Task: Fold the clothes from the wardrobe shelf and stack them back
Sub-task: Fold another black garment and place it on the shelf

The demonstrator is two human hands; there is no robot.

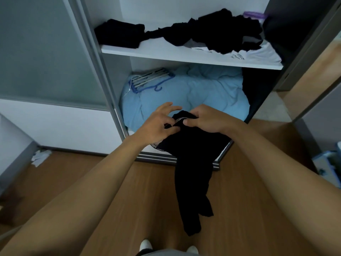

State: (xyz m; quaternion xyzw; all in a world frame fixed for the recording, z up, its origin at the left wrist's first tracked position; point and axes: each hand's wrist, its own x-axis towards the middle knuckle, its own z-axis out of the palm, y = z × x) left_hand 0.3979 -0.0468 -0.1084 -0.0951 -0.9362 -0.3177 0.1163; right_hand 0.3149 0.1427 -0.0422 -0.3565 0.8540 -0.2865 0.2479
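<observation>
Between both hands, black garment (191,159) dangling, left hand (156,126) pinching its edge, right hand (206,120) gripping alongside, wardrobe shelf (166,53) above.

Home bedroom, open sliding-door wardrobe (103,74), clothes (212,32) piled on a white shelf (166,53), blue duvet (193,93) and hangers (151,78) below, wooden floor (147,191)
</observation>
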